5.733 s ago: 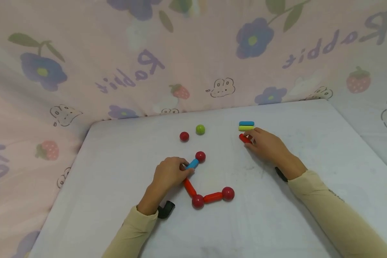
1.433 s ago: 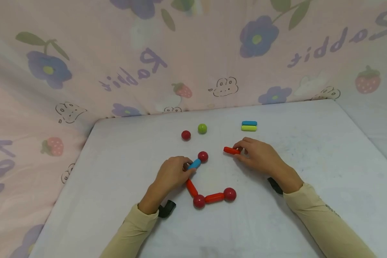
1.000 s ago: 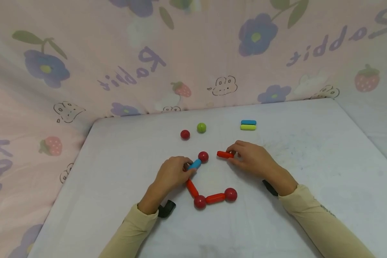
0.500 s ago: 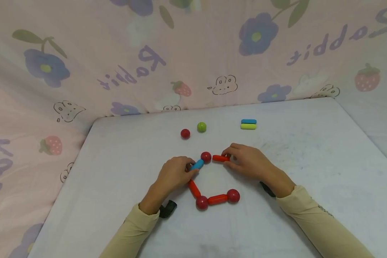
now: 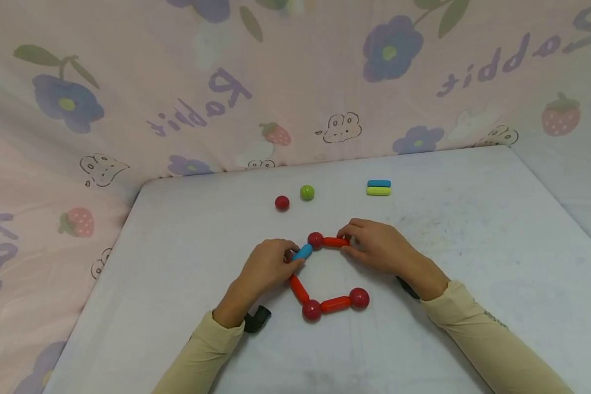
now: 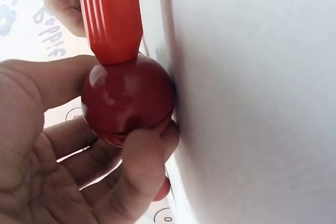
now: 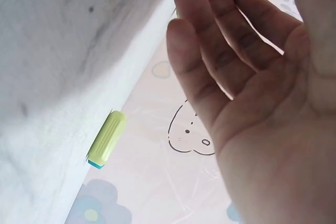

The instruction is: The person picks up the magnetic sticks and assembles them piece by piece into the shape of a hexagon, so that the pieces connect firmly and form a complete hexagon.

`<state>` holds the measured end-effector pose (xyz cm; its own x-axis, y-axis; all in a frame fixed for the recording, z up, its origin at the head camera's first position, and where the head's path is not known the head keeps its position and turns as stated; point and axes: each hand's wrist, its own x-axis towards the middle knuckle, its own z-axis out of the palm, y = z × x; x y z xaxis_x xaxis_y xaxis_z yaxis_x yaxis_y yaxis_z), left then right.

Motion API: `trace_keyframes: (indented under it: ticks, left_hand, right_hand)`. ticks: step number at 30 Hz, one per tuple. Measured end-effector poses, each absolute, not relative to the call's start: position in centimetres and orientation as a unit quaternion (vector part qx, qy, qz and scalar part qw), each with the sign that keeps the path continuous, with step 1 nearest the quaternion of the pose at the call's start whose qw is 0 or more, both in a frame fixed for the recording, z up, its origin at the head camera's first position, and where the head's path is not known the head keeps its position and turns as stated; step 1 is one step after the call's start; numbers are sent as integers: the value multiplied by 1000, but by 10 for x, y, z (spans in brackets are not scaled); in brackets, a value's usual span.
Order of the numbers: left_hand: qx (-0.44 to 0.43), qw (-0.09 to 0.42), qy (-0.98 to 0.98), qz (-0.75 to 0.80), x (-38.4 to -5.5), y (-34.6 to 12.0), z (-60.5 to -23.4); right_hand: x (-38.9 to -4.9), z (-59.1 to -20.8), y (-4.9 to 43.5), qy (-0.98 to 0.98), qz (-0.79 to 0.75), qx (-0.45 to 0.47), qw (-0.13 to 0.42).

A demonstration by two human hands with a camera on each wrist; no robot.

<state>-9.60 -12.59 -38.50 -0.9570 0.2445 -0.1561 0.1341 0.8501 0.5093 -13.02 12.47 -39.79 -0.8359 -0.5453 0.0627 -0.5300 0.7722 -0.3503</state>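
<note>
My left hand (image 5: 271, 265) holds a red ball (image 6: 126, 98) at a corner of a chain of rods and balls; from the head that ball is hidden under the fingers. A blue rod (image 5: 302, 252) runs from there to another red ball (image 5: 316, 239). On the near side, a red rod (image 5: 299, 289) leads to a red ball (image 5: 312, 310), then a second red rod (image 5: 336, 304) and an end ball (image 5: 359, 298). My right hand (image 5: 379, 246) pinches one end of a third red rod (image 5: 334, 242), whose other end meets the far ball.
Behind the chain lie a loose red ball (image 5: 282, 203) and a green ball (image 5: 307, 192). A blue rod (image 5: 379, 183) and a yellow-green rod (image 5: 378, 191) rest side by side at the back right of the white table (image 5: 473, 230). A patterned cloth (image 5: 295, 82) hangs behind.
My right hand has carried the red rod from beside the loose rods leftward and nearer, up against the far ball. My left hand keeps its hold; the chain has shifted slightly right.
</note>
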Motion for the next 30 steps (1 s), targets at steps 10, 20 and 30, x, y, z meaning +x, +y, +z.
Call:
trace_keyframes:
  ticks: [10, 20, 30]
  left_hand:
    - [90, 118, 953, 265, -97, -128, -385]
    - [78, 103, 962, 242, -97, -132, -383]
    - [52, 92, 964, 245, -99, -135, -381]
  right_hand:
    - [-131, -398, 124, 940, -176, -290, 26]
    - [-132, -399, 125, 943, -169, -284, 34]
    - [-131, -398, 127, 937, -182, -297, 15]
